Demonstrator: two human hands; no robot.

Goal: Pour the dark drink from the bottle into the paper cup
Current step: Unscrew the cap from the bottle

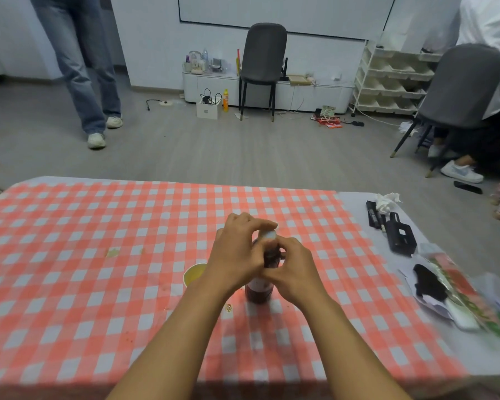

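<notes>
The bottle (259,290) stands upright on the checked cloth (70,255), cup (193,274) just beside it. The right hand (293,269) grips its neck to steady it; the left hand (237,255) pinches the white cap (269,234), probably to unscrew it.

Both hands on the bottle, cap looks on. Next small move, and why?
Probably twist the white cap off. The left hand has its fingertips on the cap, the right hand grips the neck, and the bottle stands upright on the checked tablecloth, still capped. The paper cup sits open just to its left, so pouring can't start until the cap is off.
</notes>
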